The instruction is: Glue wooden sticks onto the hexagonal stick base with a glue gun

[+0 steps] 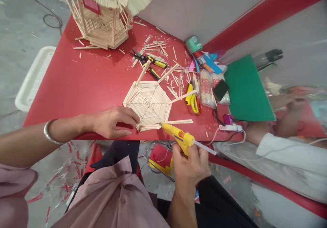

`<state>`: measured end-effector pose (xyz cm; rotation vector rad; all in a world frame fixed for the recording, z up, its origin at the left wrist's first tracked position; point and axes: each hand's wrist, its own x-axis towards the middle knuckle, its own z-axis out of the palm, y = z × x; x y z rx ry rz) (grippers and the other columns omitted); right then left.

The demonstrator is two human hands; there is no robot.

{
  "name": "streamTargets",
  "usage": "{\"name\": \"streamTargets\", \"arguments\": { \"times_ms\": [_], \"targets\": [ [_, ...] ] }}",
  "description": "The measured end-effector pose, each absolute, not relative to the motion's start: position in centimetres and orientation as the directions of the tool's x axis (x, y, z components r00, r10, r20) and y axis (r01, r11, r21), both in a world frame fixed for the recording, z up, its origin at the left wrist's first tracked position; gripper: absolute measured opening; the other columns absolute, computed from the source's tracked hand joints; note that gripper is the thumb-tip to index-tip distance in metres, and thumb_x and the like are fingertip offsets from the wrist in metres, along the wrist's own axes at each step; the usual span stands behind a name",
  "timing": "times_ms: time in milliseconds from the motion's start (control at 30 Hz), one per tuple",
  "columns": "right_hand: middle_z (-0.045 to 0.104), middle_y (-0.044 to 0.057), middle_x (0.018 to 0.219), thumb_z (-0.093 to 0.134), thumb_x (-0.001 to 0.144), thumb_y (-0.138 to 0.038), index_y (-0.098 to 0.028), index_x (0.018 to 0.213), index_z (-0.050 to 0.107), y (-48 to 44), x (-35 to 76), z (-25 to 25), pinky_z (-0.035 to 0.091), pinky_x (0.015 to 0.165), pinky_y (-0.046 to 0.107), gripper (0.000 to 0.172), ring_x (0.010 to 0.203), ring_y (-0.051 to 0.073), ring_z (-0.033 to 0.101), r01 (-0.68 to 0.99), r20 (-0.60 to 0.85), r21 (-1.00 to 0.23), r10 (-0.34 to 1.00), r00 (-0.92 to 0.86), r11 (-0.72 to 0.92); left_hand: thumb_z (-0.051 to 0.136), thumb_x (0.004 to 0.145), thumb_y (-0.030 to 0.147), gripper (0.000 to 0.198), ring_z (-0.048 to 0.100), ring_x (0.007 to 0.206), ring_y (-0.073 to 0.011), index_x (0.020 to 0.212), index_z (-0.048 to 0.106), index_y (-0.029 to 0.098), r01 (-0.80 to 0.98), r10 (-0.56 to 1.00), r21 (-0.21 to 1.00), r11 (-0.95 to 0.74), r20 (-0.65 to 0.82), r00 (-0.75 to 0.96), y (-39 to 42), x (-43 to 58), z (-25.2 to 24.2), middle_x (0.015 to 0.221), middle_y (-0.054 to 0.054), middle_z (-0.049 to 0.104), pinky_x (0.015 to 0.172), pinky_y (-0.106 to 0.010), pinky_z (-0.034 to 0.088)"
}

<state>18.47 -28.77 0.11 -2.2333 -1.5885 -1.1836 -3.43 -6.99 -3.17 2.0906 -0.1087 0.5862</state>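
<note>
A many-sided base of wooden sticks (150, 103) lies flat on the red table (84, 75), near its front edge. Several stick pieces jut out from its corners. My left hand (114, 121) rests at the base's near left corner, its thumb and fingers apart, fingertips touching or very close to the sticks. In my right hand (190, 161) is a yellow hot glue gun (180, 136), a clear glue stick poking out of its back. The gun's nozzle meets the base's near edge, beside a stick pair (178, 121) that points right.
A stick-built house (102, 23) stands at the far left. Black-and-yellow cutters (150, 59), loose sticks (158, 49) and yellow scissors (192, 98) lie beyond the base. To the right are stick packs (206, 88), a green board (249, 88), a power strip (230, 128) and another person's arm (258, 134).
</note>
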Motion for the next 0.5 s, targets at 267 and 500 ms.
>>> {"name": "streamTargets", "arguments": {
  "times_ms": [267,500],
  "targets": [
    [0.066,0.004,0.078,0.076,0.08,-0.038,-0.018,0.087,0.067,-28.66,18.67,-0.32,0.047,0.056,0.027,0.023,0.065,0.017,0.065,0.839,0.691,0.294,0.709,0.144,-0.457,0.063,0.087,0.015,0.024,0.07,0.105,-0.0238,0.108,0.075,0.018,-0.282,0.132,0.774,-0.567,0.424,0.896,-6.99,-3.52,-3.09,0.115,-0.015,0.074,0.091,-0.035,0.057],
    [0.066,0.008,0.082,0.072,0.088,-0.046,-0.018,0.088,0.065,-29.55,18.9,0.0,0.048,0.063,0.029,0.029,0.073,0.02,0.065,0.932,0.639,0.063,0.732,0.238,-0.358,0.062,0.088,0.016,0.024,0.07,0.105,-0.0241,0.108,0.075,0.018,-0.275,0.13,0.777,-0.566,0.414,0.901,-7.01,-3.54,-2.93,0.114,-0.014,0.074,0.091,-0.036,0.057]
  ]
}}
